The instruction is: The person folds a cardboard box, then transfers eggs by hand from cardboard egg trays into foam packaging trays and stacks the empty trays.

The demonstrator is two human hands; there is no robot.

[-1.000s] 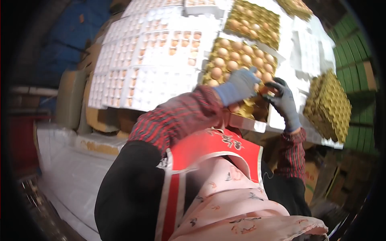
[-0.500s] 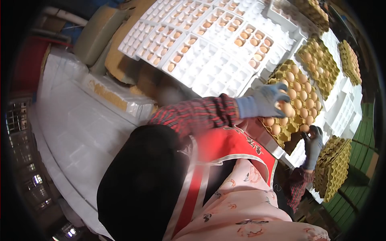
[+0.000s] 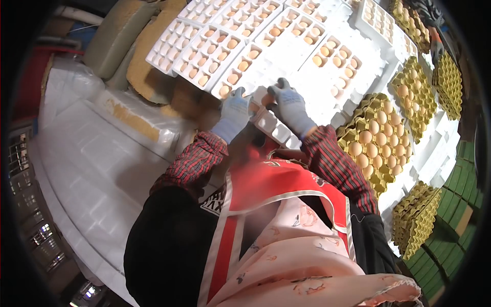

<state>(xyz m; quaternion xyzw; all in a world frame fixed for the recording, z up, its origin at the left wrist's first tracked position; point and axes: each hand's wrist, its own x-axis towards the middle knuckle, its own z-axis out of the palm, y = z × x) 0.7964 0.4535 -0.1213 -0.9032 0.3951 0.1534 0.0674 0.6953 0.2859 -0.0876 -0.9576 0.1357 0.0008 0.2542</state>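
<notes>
In the upper middle of the frame, the near white tray (image 3: 266,72) has eggs (image 3: 232,79) along its left side. At its front edge, the gloved left hand (image 3: 234,113) bends its fingers inward; whether they pinch anything is unclear. Just right of it, a blurred brown egg (image 3: 267,99) sits by the gloved right hand (image 3: 292,105), whose thumb and forefinger are parted; a firm hold cannot be confirmed. Both hands are now at the white tray, well apart from the yellow tray (image 3: 381,180) at right, which carries more eggs.
</notes>
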